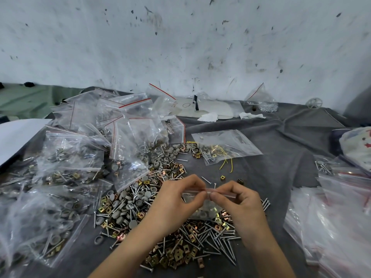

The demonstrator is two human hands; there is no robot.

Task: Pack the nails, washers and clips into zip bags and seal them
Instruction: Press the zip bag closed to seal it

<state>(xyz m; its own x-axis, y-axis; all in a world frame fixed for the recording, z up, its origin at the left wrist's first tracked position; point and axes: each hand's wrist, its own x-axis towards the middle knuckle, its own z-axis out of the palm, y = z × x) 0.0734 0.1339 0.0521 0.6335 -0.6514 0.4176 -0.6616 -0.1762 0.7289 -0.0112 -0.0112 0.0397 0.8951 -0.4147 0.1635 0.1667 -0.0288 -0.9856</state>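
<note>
Reaching up from the bottom edge on bare forearms (128, 249), the left hand (176, 199) and the right hand (236, 201) meet over the work. From my remote seat I see each hand pinching, thumb against forefinger, the red-striped top edge of a small clear plastic zip bag (202, 209). The left hand grips the left part of the strip and the right hand the right part, their fingertips almost touching at the middle. The bag hangs below the fingers, held up above the pile. Through its plastic I can make out grey round pieces at the bottom. I cannot tell whether the strip is fully pressed closed.

Directly beneath, a loose pile is spread on the dark grey cloth (281, 137). It is made of silver steel nails (212, 241), round grey rubber washers (128, 201) and square brass-coloured metal clips (180, 255), all mixed together. To the left of the pile, a heap of filled clear zip bags (80, 157) with red strips climbs toward the back. Beyond the pile, a flat clear bag holding yellow wires and a few nails (224, 145) lies on the cloth. At the right edge sits a stack of flat clear zip bags (341, 227). Behind everything stands a stained white wall (180, 37), with an upright clear bag of small silver parts (261, 99) near its foot.
</note>
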